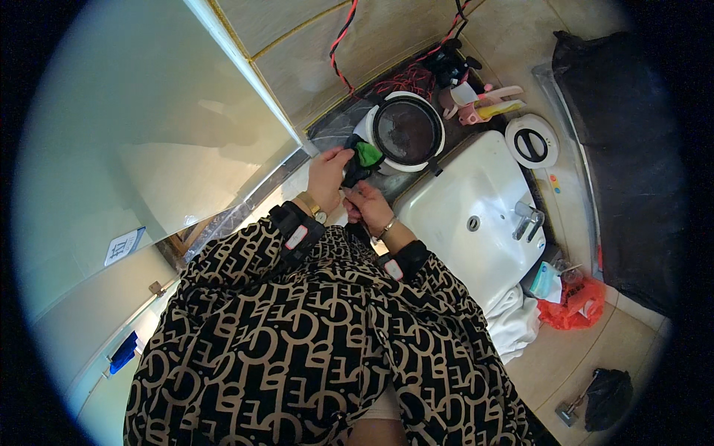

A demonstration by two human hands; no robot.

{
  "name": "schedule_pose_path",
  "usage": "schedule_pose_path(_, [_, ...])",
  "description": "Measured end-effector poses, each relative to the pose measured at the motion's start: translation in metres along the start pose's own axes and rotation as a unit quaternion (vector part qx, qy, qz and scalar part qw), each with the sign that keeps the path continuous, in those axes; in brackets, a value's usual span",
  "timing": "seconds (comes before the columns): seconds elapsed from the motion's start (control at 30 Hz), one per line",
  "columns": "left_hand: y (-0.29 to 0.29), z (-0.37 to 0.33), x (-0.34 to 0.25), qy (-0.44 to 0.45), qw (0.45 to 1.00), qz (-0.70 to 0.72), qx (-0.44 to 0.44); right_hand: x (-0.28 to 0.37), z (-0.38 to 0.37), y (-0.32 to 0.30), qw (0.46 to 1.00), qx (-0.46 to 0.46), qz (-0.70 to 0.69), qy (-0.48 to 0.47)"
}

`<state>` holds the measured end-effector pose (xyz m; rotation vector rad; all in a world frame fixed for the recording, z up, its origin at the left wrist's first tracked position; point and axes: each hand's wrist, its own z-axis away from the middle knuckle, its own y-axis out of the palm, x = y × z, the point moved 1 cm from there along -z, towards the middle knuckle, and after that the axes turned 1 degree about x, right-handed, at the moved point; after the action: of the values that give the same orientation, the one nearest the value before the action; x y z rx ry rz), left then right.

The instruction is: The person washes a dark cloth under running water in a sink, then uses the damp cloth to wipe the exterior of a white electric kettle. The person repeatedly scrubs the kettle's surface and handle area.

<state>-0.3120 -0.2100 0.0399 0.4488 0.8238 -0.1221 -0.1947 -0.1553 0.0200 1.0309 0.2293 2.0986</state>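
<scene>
A small black cloth item with a bright green patch [367,154] hangs beside a round white tub with a dark inside [435,152]. My left hand [327,177] is closed on the upper left edge of this cloth, thumb and fingers pinched together. Just below and to the right, my right hand [370,206] has its fingers curled close under the cloth's lower end. Whatever those fingers pinch is too small to make out. The tub stands on a dark counter, just beyond both hands, and its inside looks wet.
Right of my hands is a white washbasin [439,208] with a metal tap [528,221]. A round white lid with a black handle [531,141] leans by the wall. Pink cups [470,111], red-black cord [341,44], a red plastic bag [573,308] and a glass panel [171,126] surround the area.
</scene>
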Motion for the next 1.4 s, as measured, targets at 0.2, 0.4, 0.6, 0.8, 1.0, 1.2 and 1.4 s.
schedule_pose_path(0.2, [-0.001,-0.03,-0.02,0.199,0.928,-0.316,-0.002,-0.005,0.023,-0.037,0.991,-0.041,0.12,0.033])
schedule_pose_path(0.4, [0.035,-0.061,-0.034,0.312,0.884,-0.347,-0.016,0.01,0.056,-0.035,0.99,-0.106,0.091,-0.027])
schedule_pose_path(0.6, [0.053,-0.088,-0.04,0.366,0.859,-0.357,0.021,-0.002,0.079,-0.066,0.977,-0.14,0.163,0.009])
schedule_pose_path(0.8, [0.046,-0.073,-0.03,0.358,0.806,-0.439,0.172,-0.025,0.1,-0.086,0.979,-0.177,0.09,0.047])
schedule_pose_path(1.0, [0.022,-0.076,-0.031,0.352,0.781,-0.454,0.246,-0.025,0.1,-0.096,0.981,-0.176,0.071,0.03])
schedule_pose_path(1.2, [0.03,-0.083,-0.031,0.35,0.787,-0.449,0.237,-0.015,0.091,-0.091,0.979,-0.169,0.112,0.028])
schedule_pose_path(1.4, [0.013,-0.064,-0.026,0.306,0.812,-0.447,0.218,-0.018,0.09,-0.088,0.974,-0.176,0.134,0.044])
